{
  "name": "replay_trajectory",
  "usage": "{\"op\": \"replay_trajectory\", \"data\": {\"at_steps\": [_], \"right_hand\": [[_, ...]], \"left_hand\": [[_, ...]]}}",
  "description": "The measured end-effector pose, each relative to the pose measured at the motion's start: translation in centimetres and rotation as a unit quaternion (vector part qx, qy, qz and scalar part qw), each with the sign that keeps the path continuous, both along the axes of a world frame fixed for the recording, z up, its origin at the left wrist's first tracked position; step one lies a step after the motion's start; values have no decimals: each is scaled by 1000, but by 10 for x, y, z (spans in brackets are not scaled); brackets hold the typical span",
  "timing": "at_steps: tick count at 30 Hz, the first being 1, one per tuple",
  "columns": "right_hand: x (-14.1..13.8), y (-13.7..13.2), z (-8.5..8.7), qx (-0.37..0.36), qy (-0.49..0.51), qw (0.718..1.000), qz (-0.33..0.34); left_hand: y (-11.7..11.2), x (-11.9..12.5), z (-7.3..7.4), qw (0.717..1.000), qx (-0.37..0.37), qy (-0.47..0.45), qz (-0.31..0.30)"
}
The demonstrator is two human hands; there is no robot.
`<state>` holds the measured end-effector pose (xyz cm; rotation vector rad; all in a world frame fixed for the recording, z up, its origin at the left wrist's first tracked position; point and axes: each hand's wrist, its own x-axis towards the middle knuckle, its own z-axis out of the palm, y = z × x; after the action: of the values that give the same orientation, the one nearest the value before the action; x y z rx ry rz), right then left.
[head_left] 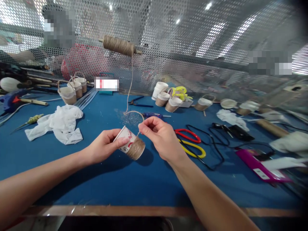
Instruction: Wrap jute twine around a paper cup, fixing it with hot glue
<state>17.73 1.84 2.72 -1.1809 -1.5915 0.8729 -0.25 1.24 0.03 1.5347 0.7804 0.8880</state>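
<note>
My left hand (107, 144) grips a paper cup (127, 141) around its upper part, tilting it on its side above the table. Brown twine (136, 149) is wound around the cup's lower part. Between thumb and fingers, my right hand (160, 133) pinches the twine strand (135, 112) close to the cup wall. That strand runs up to a twine spool (119, 45) on a rod at the mesh panel. Beyond my right hand lies a blue glue gun (154, 115), partly hidden. Scissors with red and yellow handles (192, 148) lie to its right.
Several twine-wrapped cups with handles (68, 95) stand at the back left, others (173, 104) at the back middle. White cloth (60, 123) lies left. Dark pliers (141, 104) rest behind. Black cable (218, 150) and a purple power strip (261, 165) are right. A perforated metal panel (168, 41) closes the back.
</note>
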Motion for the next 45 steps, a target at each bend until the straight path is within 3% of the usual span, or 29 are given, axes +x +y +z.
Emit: {"op": "replay_trajectory", "data": {"at_steps": [14,32,35,40,45], "right_hand": [[-2,-6,-8,-39,5,999,-6],[0,-6,-10,-84,18,996,19],[2,-5,-8,-113,20,993,42],[2,-7,-8,-194,72,970,125],[-1,-4,-12,-224,110,964,97]], "left_hand": [[-4,-4,-1,999,38,-8,-11],[-1,-8,-7,971,235,35,8],[2,-7,-8,975,212,25,55],[5,-3,-8,989,83,-14,117],[7,-2,-7,991,27,-52,121]]}}
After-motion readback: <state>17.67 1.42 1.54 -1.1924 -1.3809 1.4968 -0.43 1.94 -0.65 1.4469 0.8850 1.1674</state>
